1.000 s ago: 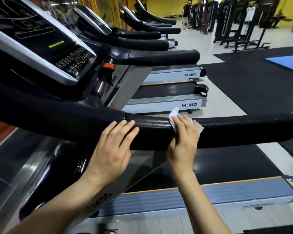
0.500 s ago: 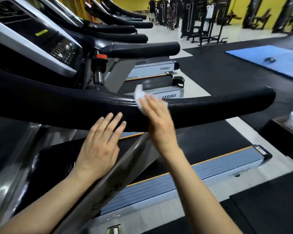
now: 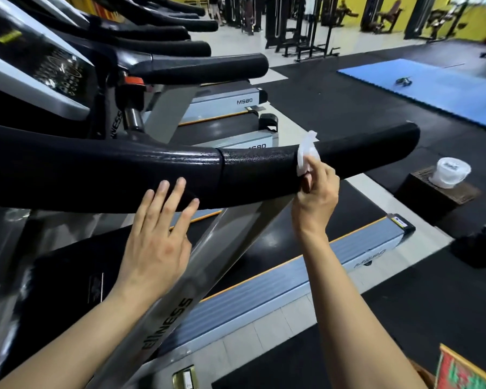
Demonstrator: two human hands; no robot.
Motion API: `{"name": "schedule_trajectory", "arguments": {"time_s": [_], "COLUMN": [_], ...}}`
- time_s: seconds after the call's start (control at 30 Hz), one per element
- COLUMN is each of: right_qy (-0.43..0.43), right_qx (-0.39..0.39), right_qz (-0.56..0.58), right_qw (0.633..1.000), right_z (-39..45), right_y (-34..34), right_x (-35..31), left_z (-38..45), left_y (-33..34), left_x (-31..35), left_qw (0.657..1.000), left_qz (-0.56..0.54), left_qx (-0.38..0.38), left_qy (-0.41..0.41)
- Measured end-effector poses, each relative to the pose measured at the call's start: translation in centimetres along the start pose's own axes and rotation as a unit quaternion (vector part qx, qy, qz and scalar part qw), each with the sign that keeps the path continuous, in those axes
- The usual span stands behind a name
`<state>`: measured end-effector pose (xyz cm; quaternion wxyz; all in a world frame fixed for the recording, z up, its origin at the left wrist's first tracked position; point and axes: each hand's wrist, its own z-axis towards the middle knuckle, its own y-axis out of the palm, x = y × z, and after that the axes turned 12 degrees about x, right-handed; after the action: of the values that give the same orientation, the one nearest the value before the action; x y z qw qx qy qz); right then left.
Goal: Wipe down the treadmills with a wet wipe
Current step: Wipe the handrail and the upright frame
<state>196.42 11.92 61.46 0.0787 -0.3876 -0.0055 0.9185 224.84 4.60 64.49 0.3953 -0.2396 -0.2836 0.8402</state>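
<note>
Wet wipe [image 3: 306,153] slid farther along handrail [image 3: 258,175], right hand [image 3: 316,192] gripping; left hand [image 3: 157,237] stays flat, fingers straight.

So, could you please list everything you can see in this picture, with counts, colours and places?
padded treadmill handrail: one, black, across the middle, nearest the camera.
crumpled wet wipe: one, white, draped over the handrail's right part.
treadmill console panel: one, black with silver trim, upper left.
further treadmills: several, black and grey, in a row behind.
tub of wipes: one, white, on a dark box at right.
foam floor mat: one, blue, upper right.
weight machines: several, black, far end by the yellow wall.
left hand: fingers straight, tips on the handrail's underside.
right hand: fingers pinching the wipe against the handrail.
</note>
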Motion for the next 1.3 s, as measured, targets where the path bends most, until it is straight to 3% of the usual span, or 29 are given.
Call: {"name": "schedule_trajectory", "arguments": {"time_s": [0.17, 0.33, 0.43, 0.57, 0.63, 0.8, 0.97, 1.03, 1.1, 1.2, 1.3], "right_qy": [0.005, 0.018, 0.110, 0.299, 0.335, 0.316, 0.149, 0.106, 0.119, 0.204, 0.248], "right_qx": [-0.048, 0.018, 0.052, 0.092, 0.091, 0.105, -0.062, -0.081, -0.061, -0.018, -0.035], "right_qz": [0.050, 0.093, 0.144, 0.176, 0.182, 0.147, 0.157, 0.146, 0.150, 0.139, 0.115], "right_qw": [0.998, 0.995, 0.982, 0.933, 0.920, 0.931, 0.974, 0.980, 0.980, 0.969, 0.961], "right_z": [-1.4, -0.4, -2.9, -7.2, -8.5, -12.2, -19.7, -20.0, -18.6, -14.6, -12.8], "right_y": [-0.2, 0.1, -0.2, 0.9, 2.3, 4.5, 3.9, 4.1, 4.5, 5.6, 6.0], "right_x": [0.9, 1.6, 1.8, 1.5, 0.6, -2.9, -5.3, -4.2, -2.9, -0.6, 0.4], "left_z": [0.1, -0.9, -3.2, -6.9, -8.3, -10.5, -11.7, -12.3, -13.1, -14.7, -16.0], "left_y": [0.4, 0.9, 1.8, 3.4, 4.4, 6.3, 7.9, 8.9, 10.1, 11.9, 13.3], "left_x": [0.9, 1.9, 2.3, 2.0, 1.1, -1.3, -2.9, -3.0, -2.8, -2.6, -2.7], "left_qw": [1.000, 1.000, 0.999, 0.990, 0.984, 0.968, 0.955, 0.951, 0.945, 0.944, 0.953], "left_qz": [0.009, 0.019, -0.008, -0.029, -0.037, -0.056, -0.101, -0.130, -0.163, -0.173, -0.182], "left_qx": [-0.003, -0.006, -0.036, -0.122, -0.167, -0.243, -0.271, -0.268, -0.264, -0.249, -0.202], "left_qy": [-0.020, -0.015, 0.030, 0.057, 0.053, 0.035, 0.061, 0.079, 0.102, 0.134, 0.132]}}
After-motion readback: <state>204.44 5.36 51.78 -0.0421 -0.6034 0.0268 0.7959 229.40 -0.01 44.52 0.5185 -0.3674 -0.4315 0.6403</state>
